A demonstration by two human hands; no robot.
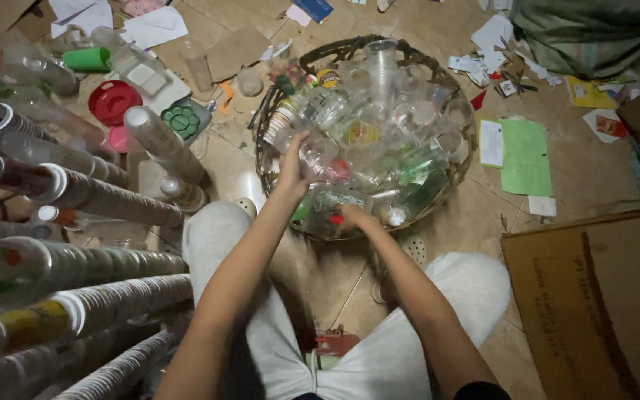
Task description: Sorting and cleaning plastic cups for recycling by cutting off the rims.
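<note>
Clear plastic cups (pixel 379 141) fill our woven basket (pixel 462 172) at upper centre; our left hand (pixel 292 167) grips one cup (pixel 318 154), our right hand (pixel 350 217) curls around another near the bottom rim.

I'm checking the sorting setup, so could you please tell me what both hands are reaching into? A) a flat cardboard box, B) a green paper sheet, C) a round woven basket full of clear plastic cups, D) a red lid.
C: the left hand and right hand both reach into the round woven basket piled with clear plastic cups; whether either hand grips a cup is unclear.
</note>
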